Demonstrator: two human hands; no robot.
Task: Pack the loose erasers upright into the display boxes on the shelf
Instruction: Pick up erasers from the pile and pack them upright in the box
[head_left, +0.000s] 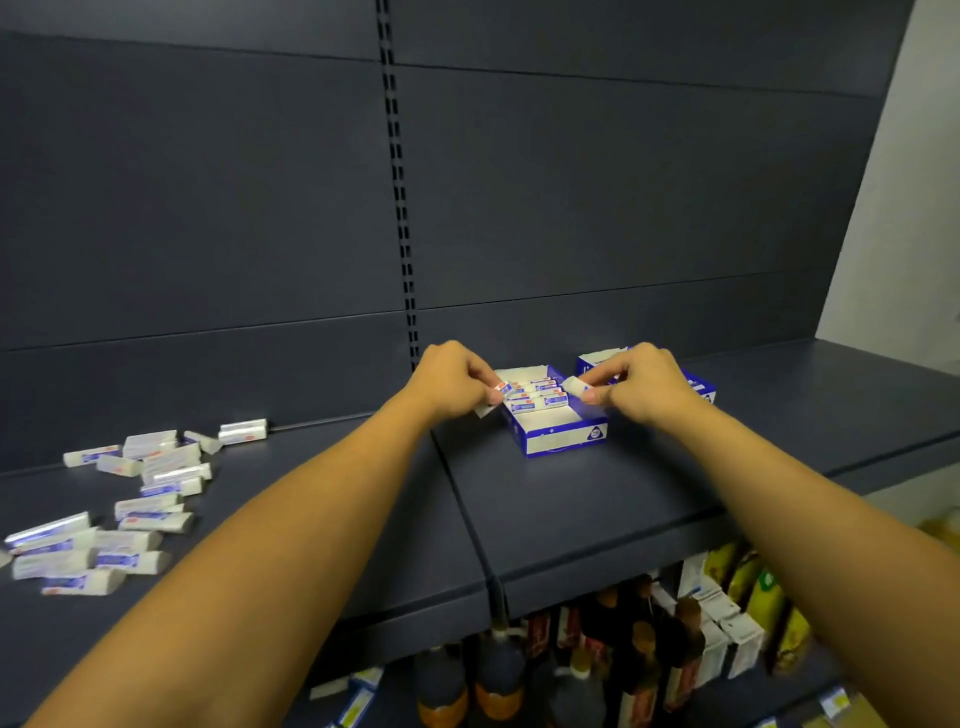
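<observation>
honestly maybe a third done: left hand (453, 382) and right hand (636, 382) each pinch an eraser over the half-filled front display box (556, 434), second box (698, 382) behind it, big loose pile (124, 499) waiting on the shelf (571, 499).

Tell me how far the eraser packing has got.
Done: the near box holds a few rows of erasers, its front part still bare. In hand: the left hand and the right hand each pinch an eraser over that box. Left: a big loose pile on the shelf, and a second box, mostly hidden behind the right hand.
</observation>
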